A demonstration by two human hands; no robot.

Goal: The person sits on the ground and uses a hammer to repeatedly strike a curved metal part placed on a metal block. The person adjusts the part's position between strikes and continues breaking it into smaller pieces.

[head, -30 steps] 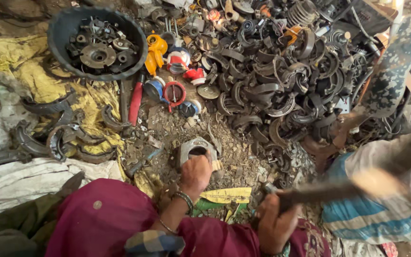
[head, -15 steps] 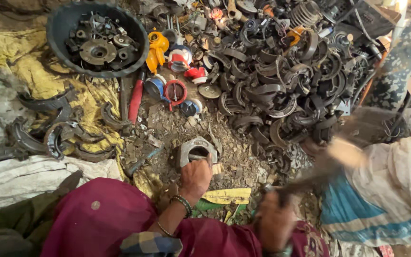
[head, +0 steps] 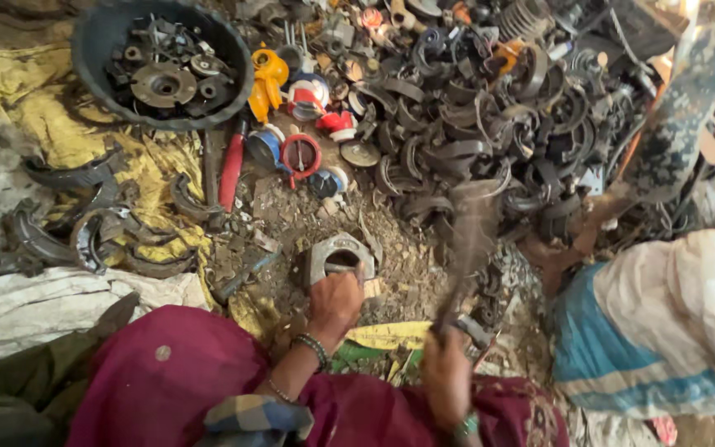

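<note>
Two hands work low in the frame: the left hand (head: 334, 302) presses a grey metal housing (head: 337, 255) flat on the dirt at centre, steadying it, while the right hand (head: 447, 377) is closed round a hammer (head: 467, 248), raised and motion-blurred; its head is unreadable against the brake-shoe heap (head: 490, 116) upper right, beside a person's cropped striped sleeve (head: 664, 331)

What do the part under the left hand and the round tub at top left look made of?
Part under the left hand: likely cast metal, dull grey, bare at the edges, dusty. Tub: looks like black rubber or plastic, matte with a thick soft rim; hard to tell which.
</note>
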